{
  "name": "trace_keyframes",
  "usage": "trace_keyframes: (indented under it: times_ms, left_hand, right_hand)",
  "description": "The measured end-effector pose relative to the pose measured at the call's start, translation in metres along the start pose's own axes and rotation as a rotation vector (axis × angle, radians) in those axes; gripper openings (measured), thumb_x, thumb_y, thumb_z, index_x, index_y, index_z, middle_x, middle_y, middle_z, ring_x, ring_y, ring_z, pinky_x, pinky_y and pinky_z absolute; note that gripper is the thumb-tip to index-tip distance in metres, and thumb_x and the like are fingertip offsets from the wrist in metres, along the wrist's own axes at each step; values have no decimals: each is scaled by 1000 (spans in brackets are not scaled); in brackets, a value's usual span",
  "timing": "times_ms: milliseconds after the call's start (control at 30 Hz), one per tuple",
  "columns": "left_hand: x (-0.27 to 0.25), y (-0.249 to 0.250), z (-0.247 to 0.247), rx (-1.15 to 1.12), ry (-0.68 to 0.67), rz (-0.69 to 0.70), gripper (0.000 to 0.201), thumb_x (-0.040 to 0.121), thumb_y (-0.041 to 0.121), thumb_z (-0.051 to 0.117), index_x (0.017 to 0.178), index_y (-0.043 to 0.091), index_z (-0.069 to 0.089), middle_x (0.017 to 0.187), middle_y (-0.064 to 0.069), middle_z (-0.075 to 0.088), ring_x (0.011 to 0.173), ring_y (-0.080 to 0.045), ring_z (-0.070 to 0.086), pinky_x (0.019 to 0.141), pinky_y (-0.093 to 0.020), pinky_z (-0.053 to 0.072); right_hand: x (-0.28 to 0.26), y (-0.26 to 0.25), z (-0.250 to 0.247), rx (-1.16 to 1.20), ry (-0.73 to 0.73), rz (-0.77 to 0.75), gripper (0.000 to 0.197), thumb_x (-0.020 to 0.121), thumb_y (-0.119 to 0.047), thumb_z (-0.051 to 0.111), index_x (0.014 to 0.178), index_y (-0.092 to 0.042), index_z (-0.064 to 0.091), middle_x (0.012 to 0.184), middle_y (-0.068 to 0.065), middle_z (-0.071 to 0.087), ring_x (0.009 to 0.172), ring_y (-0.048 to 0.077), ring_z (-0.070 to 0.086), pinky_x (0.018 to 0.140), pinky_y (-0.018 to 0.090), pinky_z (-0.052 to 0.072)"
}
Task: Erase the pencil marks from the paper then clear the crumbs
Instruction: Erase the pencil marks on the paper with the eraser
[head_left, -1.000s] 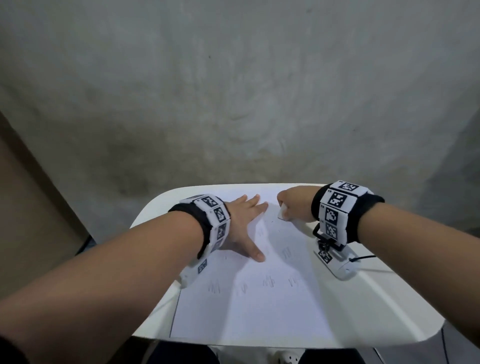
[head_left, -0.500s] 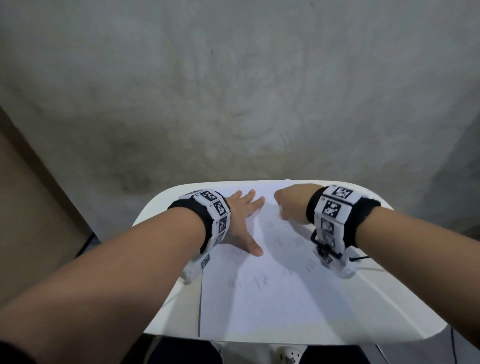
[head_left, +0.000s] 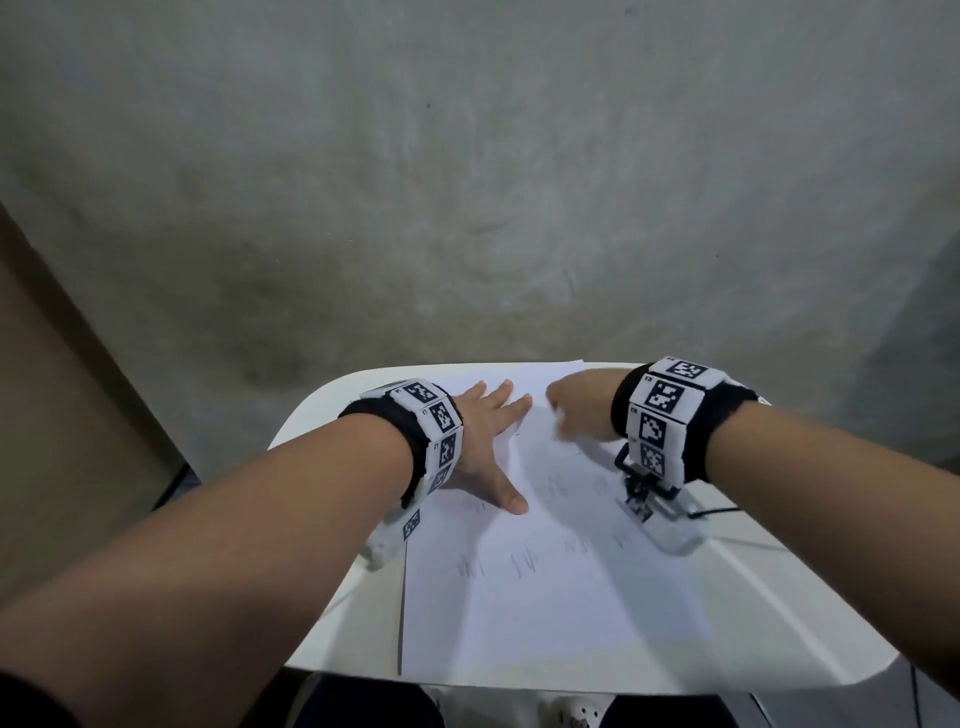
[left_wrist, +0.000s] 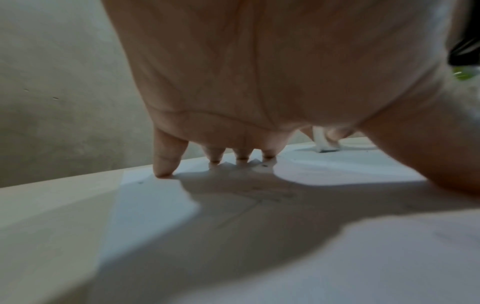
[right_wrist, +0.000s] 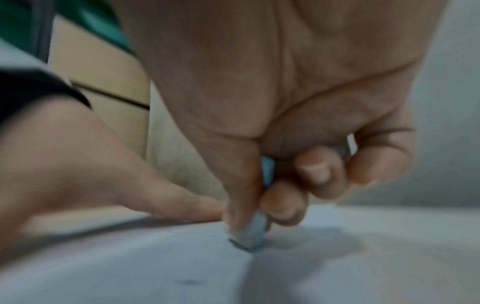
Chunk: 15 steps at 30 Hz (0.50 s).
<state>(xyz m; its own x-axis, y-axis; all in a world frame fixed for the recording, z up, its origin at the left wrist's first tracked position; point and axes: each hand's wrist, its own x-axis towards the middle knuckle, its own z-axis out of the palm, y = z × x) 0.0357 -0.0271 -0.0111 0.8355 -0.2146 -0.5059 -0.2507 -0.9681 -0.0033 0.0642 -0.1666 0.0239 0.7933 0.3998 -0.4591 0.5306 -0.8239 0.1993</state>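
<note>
A white sheet of paper (head_left: 545, 613) lies on a small white table (head_left: 322, 415), with groups of pencil marks (head_left: 524, 564) across its middle. My left hand (head_left: 488, 436) lies flat on the paper's upper left part, fingers spread and pressing it down (left_wrist: 163, 164). My right hand (head_left: 576, 410) is curled near the paper's far edge and pinches a pale eraser (right_wrist: 252, 236), whose tip touches the paper. The same eraser (left_wrist: 323, 142) shows past my left palm. The right wrist view is blurred.
A grey concrete wall (head_left: 467, 182) stands close behind the table. A brown panel (head_left: 62, 415) runs along the left. A thin dark cable (head_left: 717, 512) lies on the table right of the paper. Dark eraser crumbs (left_wrist: 265, 165) dot the sheet near my left fingertips.
The paper has slid to the right and turned slightly under my hands. My right hand has moved a little to the left along the paper's far edge with the eraser.
</note>
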Motion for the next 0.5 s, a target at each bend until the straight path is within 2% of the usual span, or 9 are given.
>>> trace_keyframes:
  times_ms: [33, 67, 100, 133, 167, 233, 367, 433, 500]
  left_hand:
    - [0, -1, 1, -2, 1, -2, 125, 70, 72, 68, 151, 36, -21, 159, 11, -27, 148, -16, -19, 119, -53, 5]
    - [0, -1, 1, -4, 6, -2, 125, 70, 72, 68, 151, 35, -20, 159, 11, -26, 148, -16, -19, 118, -52, 5]
    - [0, 0, 1, -3, 10, 0, 125, 70, 72, 68, 151, 35, -19, 159, 11, -26, 148, -16, -18, 118, -52, 5]
    - [0, 1, 1, 0, 15, 2, 124, 70, 71, 68, 152, 34, -18, 159, 10, -25, 148, -17, -18, 118, -51, 5]
    - [0, 1, 1, 0, 21, 4, 124, 70, 71, 68, 152, 34, -18, 160, 9, -25, 148, -18, -18, 118, -50, 6]
    - [0, 1, 0, -5, 19, 6, 125, 70, 71, 68, 152, 35, -19, 159, 10, -25, 148, -18, -18, 118, -50, 5]
    - [-1, -1, 1, -9, 15, 5, 124, 71, 72, 67, 151, 34, -20, 159, 11, -26, 148, -17, -18, 118, -50, 4]
    - [-2, 2, 1, 3, 31, 5, 123, 71, 71, 68, 153, 34, -16, 160, 9, -24, 149, -19, -17, 118, -49, 6]
    - [-2, 3, 0, 5, 42, 5, 121, 71, 70, 68, 154, 34, -12, 160, 8, -23, 149, -19, -16, 118, -49, 7]
  right_hand:
    - [2, 6, -2, -34, 25, 34, 17, 94, -23, 51, 83, -11, 59, 84, 5, 61, 73, 21, 60, 67, 26, 43]
    - [0, 4, -2, -60, 32, 53, 14, 94, -23, 52, 85, -13, 58, 88, 5, 62, 76, 20, 61, 69, 28, 45]
    - [-2, -3, -1, -71, 26, 26, 15, 95, -22, 51, 103, -13, 60, 104, 8, 63, 91, 23, 63, 78, 31, 46]
    - [-4, -11, 2, -60, 2, -16, 28, 97, -20, 50, 123, -11, 54, 121, 12, 59, 107, 25, 59, 86, 31, 43]
    - [-10, -19, 5, -40, -37, -58, 36, 98, -19, 49, 133, -10, 47, 129, 13, 55, 111, 25, 56, 87, 31, 41]
    - [-8, -19, 6, 5, -52, -77, 36, 97, -21, 49, 130, -8, 50, 117, 9, 60, 102, 24, 56, 78, 30, 40]
    - [1, -2, -6, -79, 0, 35, 24, 93, -24, 54, 111, -9, 59, 109, 4, 65, 90, 23, 59, 80, 29, 47]
    - [-5, -17, -2, -133, -33, -53, 36, 93, -21, 57, 127, -12, 53, 120, 6, 62, 103, 23, 60, 84, 29, 45]
    - [-8, -23, 3, -45, -28, -111, 39, 95, -19, 53, 132, -11, 48, 123, 7, 61, 102, 24, 58, 77, 28, 40]
